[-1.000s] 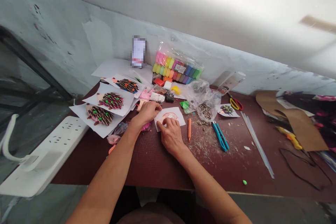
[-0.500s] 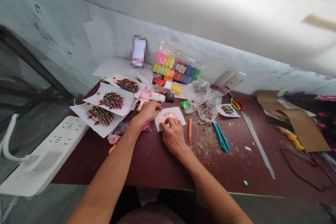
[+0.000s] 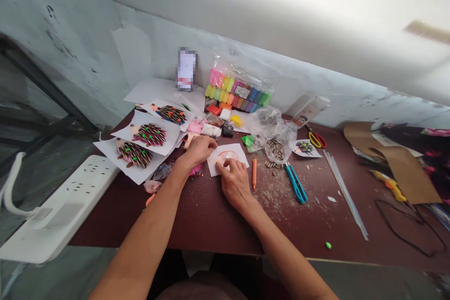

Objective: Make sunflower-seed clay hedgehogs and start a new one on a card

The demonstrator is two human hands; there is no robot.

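Observation:
A small white paper with an orange hedgehog-like outline lies flat before me. My left hand is at its upper left edge, fingers close together, seemingly pinching the sheet; the thumb is mostly hidden. Over the lower part of the paper, my right hand rests with bent fingers, its thumb and forefinger slightly apart. Nothing shows between them, though the palm side is hidden. Just right of this hand lies an orange marker. Beyond it are a plastic bag and striped sunflower seeds.
Finished seed hedgehogs on paper lie at left, near a white power strip. Clay packs lean on the wall. At right are a teal utility knife, scissors, glue sticks and a yellow glue gun.
My right hand has shifted slightly right, uncovering a little more of the drawing. The left hand has stayed in place.

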